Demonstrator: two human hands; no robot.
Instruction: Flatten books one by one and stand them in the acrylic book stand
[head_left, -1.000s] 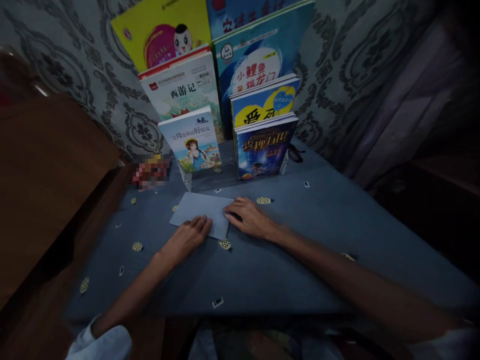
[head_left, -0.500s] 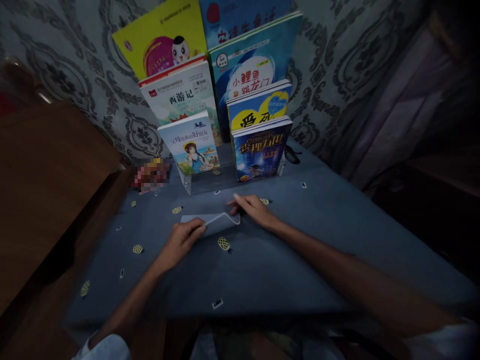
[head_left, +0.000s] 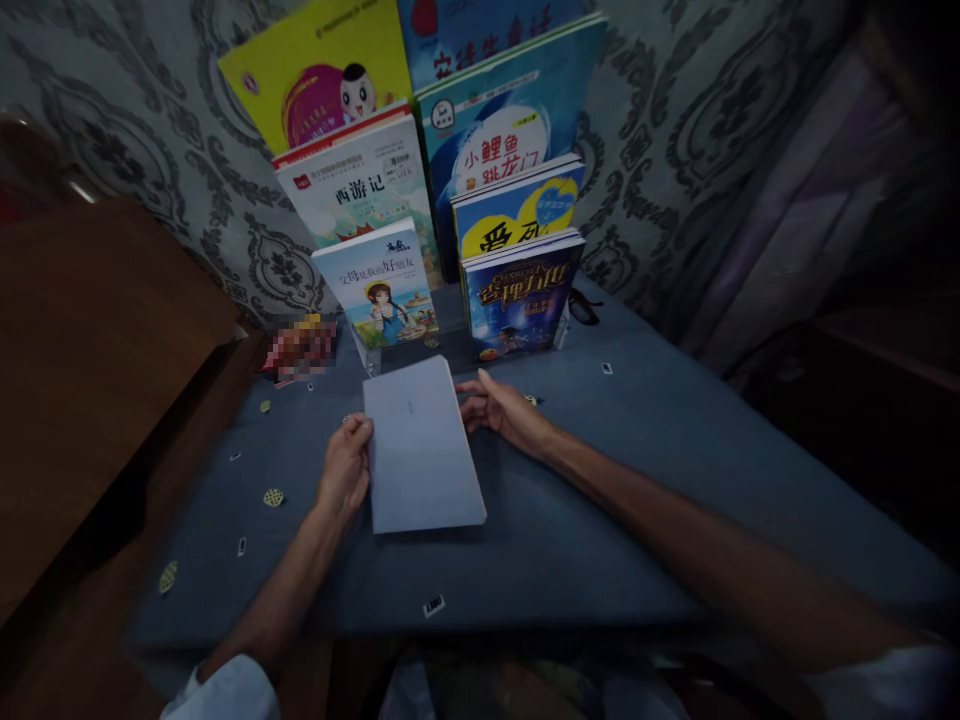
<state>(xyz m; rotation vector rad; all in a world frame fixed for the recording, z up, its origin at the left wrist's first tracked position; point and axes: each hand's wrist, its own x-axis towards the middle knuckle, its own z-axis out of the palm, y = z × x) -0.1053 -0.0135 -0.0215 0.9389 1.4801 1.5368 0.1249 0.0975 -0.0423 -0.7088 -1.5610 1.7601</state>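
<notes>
A thin pale booklet [head_left: 424, 450], its face almost blank with a small faint mark, stands tilted above the cloth-covered table. My left hand [head_left: 346, 465] pinches its left edge, thumb on the near face and fingers partly behind. Beside the right edge, my right hand [head_left: 506, 412] has its fingers spread, with the fingertips close to that edge; whether they touch it I cannot tell. Behind the booklet stand picture books on a clear stand, among them a white-and-blue book [head_left: 386, 290] on the left and a dark blue book [head_left: 521, 300] on the right.
The table [head_left: 600, 520] has a blue cloth with pineapple prints. Dark glasses [head_left: 585, 308] lie right of the stand, and a blurred red item [head_left: 300, 348] at the back left. A brown wooden panel [head_left: 97, 380] rises at the left; a patterned wall is behind.
The booklet has turned from a low, curled, edge-on position to showing its broad face. My left hand has shifted slightly left, still gripping it; my right hand's fingers have spread.
</notes>
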